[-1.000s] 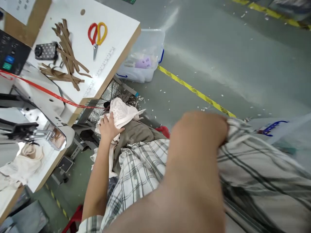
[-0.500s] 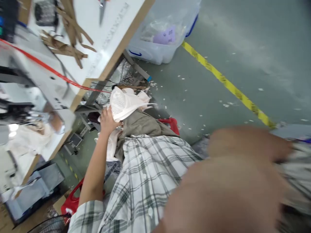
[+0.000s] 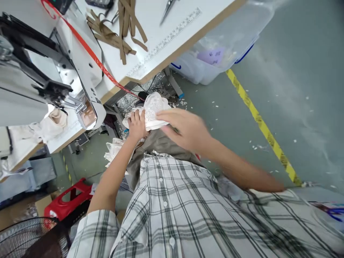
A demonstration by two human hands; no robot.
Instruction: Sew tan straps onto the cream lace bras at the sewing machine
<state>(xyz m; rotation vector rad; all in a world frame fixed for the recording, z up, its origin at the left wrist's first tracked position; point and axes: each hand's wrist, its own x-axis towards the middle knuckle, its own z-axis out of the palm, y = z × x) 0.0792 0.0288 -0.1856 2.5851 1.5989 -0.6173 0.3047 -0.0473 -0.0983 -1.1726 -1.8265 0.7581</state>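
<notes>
A pale pink lace fabric piece rests on my lap above the knee. My left hand is closed on its left edge, fingers curled over the cloth. My right hand lies across its right side, with the fingertips pinching the lace edge. More pale fabric hangs beside my left forearm. Under the lace are my olive trousers and plaid shirt.
A sewing machine stands on the white table at upper left, with brown straps, scissors and a red cord. A clear plastic bin sits on the floor beyond. A red stool and yellow floor tape are nearby.
My right arm has swung in from the right, and its hand now rests on the lace piece. The view has tilted towards the table. My left hand stays on the fabric.
</notes>
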